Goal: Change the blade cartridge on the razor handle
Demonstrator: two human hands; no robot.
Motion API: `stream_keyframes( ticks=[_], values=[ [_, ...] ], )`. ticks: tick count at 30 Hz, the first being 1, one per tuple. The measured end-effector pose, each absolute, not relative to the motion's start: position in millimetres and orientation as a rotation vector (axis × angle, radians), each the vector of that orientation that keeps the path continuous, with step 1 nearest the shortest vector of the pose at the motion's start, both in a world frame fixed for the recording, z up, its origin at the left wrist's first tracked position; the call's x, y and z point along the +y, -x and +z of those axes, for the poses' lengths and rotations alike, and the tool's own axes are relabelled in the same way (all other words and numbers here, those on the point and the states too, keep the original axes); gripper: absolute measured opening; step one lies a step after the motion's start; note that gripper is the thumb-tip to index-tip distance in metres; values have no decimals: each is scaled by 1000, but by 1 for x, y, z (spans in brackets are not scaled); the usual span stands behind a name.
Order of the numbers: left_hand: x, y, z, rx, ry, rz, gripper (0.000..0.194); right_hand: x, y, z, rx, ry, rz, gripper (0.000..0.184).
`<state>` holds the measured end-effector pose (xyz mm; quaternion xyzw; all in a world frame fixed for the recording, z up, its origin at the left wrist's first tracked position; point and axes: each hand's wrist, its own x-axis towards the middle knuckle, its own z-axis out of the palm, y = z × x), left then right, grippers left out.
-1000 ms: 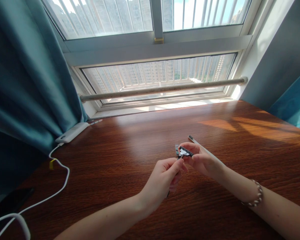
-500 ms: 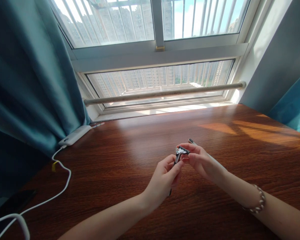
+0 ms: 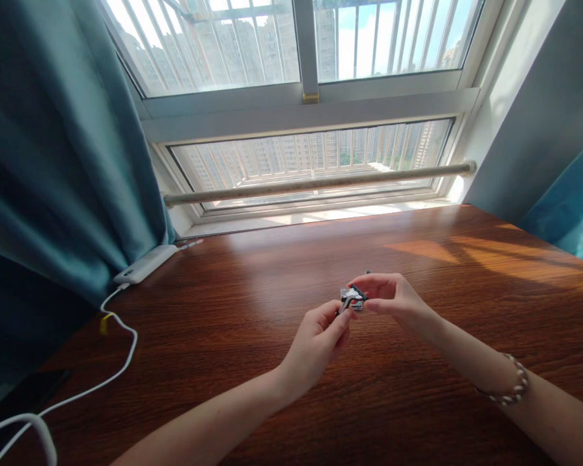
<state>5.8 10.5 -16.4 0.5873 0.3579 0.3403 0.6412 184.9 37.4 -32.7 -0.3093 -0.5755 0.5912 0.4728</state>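
Observation:
My left hand (image 3: 320,333) is closed around the dark handle of a razor (image 3: 352,296), whose head points up and to the right. The thumb and fingertips of my right hand (image 3: 393,294) pinch the right edge of the razor's head. Just under the head, a small clear and dark piece (image 3: 357,306) shows in part; I cannot tell what it is or whether it lies on the table. Behind my right hand, the dark tip of a thin rod (image 3: 368,272) peeks out, the remainder hidden by the hand. A braided bracelet circles my right wrist.
The brown wooden table (image 3: 214,362) runs up to a barred window. A white box-shaped device (image 3: 146,264) with a white cable (image 3: 131,353) lies at the left by a blue curtain (image 3: 72,129). A metal rail (image 3: 320,184) crosses the window low down.
My right hand has shifted slightly right and rotated, its fingers now straighter at the razor's head. More of the small piece under the head shows, and the rod behind is more hidden.

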Motion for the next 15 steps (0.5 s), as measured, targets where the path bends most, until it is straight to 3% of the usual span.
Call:
stream_keyframes(
  ticks=[15],
  values=[
    [22,-4,-24,816,-1436,744,28,48,-199,-25,-1710,877,1342,34]
  ],
)
